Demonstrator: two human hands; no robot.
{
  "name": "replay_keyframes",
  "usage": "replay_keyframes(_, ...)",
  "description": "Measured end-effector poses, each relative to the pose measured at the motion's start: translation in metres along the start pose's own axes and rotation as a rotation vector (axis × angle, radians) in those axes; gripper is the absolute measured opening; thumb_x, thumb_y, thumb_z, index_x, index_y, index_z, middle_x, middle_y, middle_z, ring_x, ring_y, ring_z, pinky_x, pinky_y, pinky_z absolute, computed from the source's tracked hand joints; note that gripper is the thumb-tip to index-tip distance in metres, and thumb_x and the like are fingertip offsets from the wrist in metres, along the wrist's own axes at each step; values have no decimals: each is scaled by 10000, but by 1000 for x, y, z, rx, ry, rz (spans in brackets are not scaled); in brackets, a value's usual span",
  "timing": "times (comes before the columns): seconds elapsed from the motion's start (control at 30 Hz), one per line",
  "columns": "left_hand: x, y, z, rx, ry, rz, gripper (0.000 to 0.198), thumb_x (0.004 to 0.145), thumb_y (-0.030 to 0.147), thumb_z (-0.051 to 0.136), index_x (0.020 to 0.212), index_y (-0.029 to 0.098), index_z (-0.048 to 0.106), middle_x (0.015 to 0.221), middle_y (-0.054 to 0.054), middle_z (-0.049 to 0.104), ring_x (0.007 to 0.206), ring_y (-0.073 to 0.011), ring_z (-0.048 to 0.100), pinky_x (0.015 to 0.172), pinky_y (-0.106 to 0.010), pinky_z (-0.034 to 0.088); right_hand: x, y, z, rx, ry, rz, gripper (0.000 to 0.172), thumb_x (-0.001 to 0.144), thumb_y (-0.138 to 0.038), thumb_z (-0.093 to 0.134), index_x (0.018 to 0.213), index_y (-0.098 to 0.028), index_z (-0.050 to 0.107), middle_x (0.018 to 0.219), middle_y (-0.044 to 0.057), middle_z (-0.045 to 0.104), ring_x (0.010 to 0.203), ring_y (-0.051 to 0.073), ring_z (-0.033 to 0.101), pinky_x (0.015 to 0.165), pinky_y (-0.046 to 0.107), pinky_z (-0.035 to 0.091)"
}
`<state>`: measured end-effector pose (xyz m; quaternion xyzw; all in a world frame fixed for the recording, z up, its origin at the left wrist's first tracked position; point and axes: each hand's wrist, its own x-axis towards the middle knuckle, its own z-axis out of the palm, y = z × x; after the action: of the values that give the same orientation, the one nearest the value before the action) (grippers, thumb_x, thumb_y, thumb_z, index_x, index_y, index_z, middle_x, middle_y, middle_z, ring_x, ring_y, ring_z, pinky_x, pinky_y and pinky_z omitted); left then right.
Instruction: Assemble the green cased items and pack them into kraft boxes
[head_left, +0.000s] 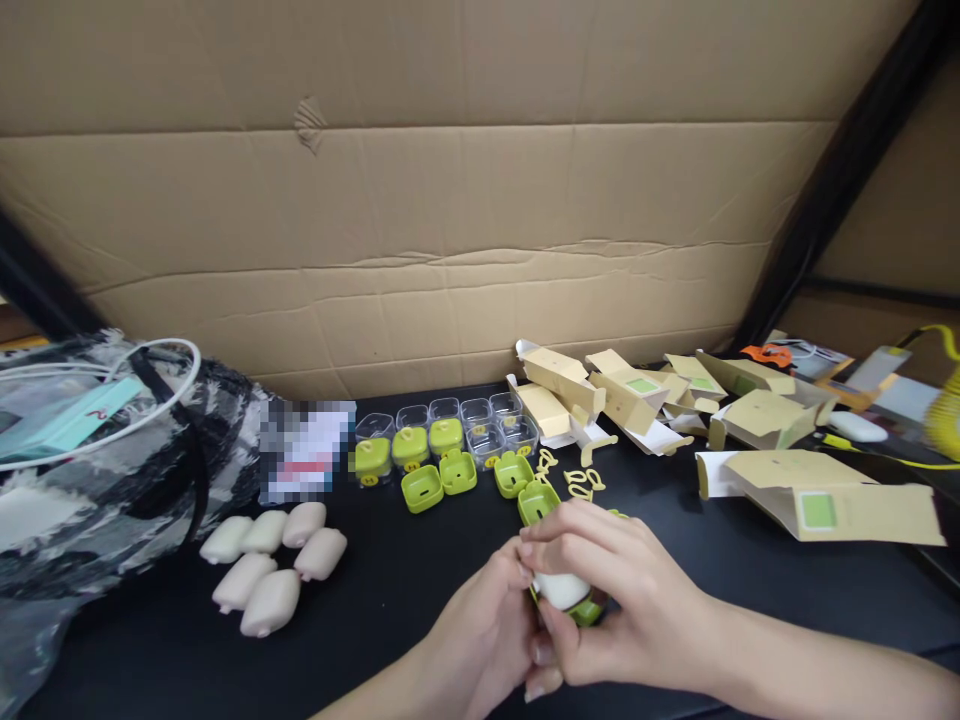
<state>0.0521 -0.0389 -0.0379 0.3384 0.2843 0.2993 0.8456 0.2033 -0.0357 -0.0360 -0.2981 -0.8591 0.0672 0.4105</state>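
Observation:
Low at the front of the black table, my left hand (491,625) and my right hand (634,595) are closed together around a small green case (590,610). A rounded white piece (562,590) shows in it between my fingers; fingers cover much of both. Just beyond my hands lies an open green case (538,502), with another green case (514,475) behind it. Pale yellow-green loops (581,485) lie beside them. On the left, several pale pillow-shaped pieces (271,602) with small nubs rest in a cluster.
Clear plastic cups (484,438) and green-topped containers (410,448) line the back. Opened tan cartons (810,495) spread over the right side. A patterned black-and-grey fabric bundle (127,480) with a white cable fills the left. A cardboard wall (450,200) stands behind.

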Motion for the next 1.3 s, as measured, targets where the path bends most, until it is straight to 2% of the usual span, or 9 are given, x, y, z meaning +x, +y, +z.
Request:
replay_keyframes(0.17, 1, -3, -4, 14, 5, 16, 266, 695, 386, 552, 834, 195, 430, 567, 67, 476, 465, -75, 343, 433, -229, 200, 1, 0, 0, -1, 6, 2, 233, 669, -123, 584, 882, -215, 559, 856, 36, 640, 728, 164, 583, 608, 265, 494)
replay_keyframes(0.37, 3, -1, -14, -11, -72, 14, 271, 717, 421, 546, 842, 204, 444, 620, 56, 490, 438, -58, 334, 423, -229, 184, 3, 1, -7, 132, -78, 24, 342, 762, -140, 618, 1086, -234, 559, 1016, 38, 646, 924, 151, 602, 770, 250, 509)
replay_keyframes(0.57, 4, -2, -13, -2, -61, -5, 372, 668, 506, 621, 812, 181, 510, 581, 58, 466, 424, -49, 340, 405, -210, 187, 0, 1, -7, 138, -80, 36, 332, 788, -149, 618, 1101, -255, 590, 1005, 41, 646, 894, 166, 602, 748, 275, 515)
replay_keyframes(0.7, 4, 0, -13, -2, -46, 45, 488, 626, 538, 676, 923, 198, 491, 700, 12, 598, 398, -38, 377, 368, -184, 235, -2, 6, -14, 224, -184, 147, 671, 775, -280, 695, 1356, -303, 360, 1166, 54, 592, 1043, 182, 584, 868, 297, 508)
replay_keyframes(0.77, 5, 1, -13, 55, -36, 98, 526, 615, 539, 716, 939, 190, 494, 779, -19, 635, 377, -17, 373, 343, -166, 237, -3, 9, -17, 314, -198, 213, 793, 732, -269, 732, 1379, -308, 276, 1255, 61, 545, 1124, 192, 556, 923, 302, 493)
replay_keyframes(0.97, 11, -2, -19, 96, -87, 156, 546, 690, 613, 631, 991, 184, 480, 630, 15, 630, 319, -15, 377, 313, -130, 297, -7, 9, -14, 467, -184, 308, 504, 739, -102, 658, 1150, -285, 431, 1302, 76, 513, 1218, 206, 489, 934, 328, 488)
replay_keyframes(1.03, 13, -4, -23, 83, -113, 202, 601, 672, 677, 588, 1008, 196, 460, 581, 38, 605, 315, -38, 406, 302, -141, 336, 0, 13, -15, 518, -105, 276, 509, 721, -69, 645, 1129, -280, 426, 1246, 72, 543, 1192, 204, 507, 963, 364, 458)
replay_keyframes(1.13, 13, -2, -25, 138, -67, 322, 512, 746, 595, 577, 1041, 195, 455, 693, 11, 636, 357, -34, 421, 316, -137, 345, 26, 29, -20, 426, -27, 193, 502, 714, -73, 613, 1151, -260, 451, 1196, 72, 527, 1135, 206, 525, 945, 374, 456)
replay_keyframes(1.3, 8, 0, -22, 358, -148, 476, 413, 812, 508, 561, 1045, 189, 439, 773, -17, 650, 364, -5, 347, 348, -138, 281, 85, 71, -20, 74, -238, 130, 546, 740, -159, 601, 1252, -201, 415, 1139, 86, 544, 1026, 206, 552, 897, 373, 455)
